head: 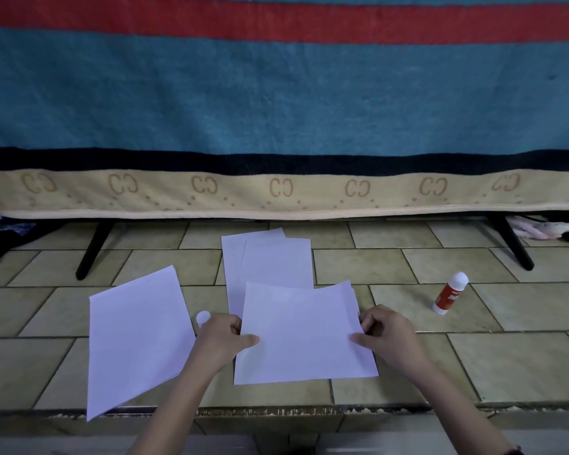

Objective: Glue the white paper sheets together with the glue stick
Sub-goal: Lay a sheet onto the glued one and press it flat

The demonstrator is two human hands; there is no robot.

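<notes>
2 hands hold a white sheet over a tiled floor, glue stick standing off to the right.

The left hand (222, 339) pinches the left edge of the near sheet (304, 333), thumb on top and fingers curled beneath; the right hand (386, 336) pinches its right edge the same way, and a second sheet's edge seems to show just beneath on the right. The far edge of the held sheet curls slightly upward. Farther back, 2 overlapping sheets (266, 261) lie flat, partly covered by the held one. Another sheet (135, 339) lies angled on the left. A small white cap (203, 317) sits between that sheet and the left hand. The red-and-white glue stick (450, 293) stands upright, leaning slightly, well apart on the right. No containers are visible. A striped blanket (276, 93) hangs behind, above the tiled floor (506, 356).
</notes>
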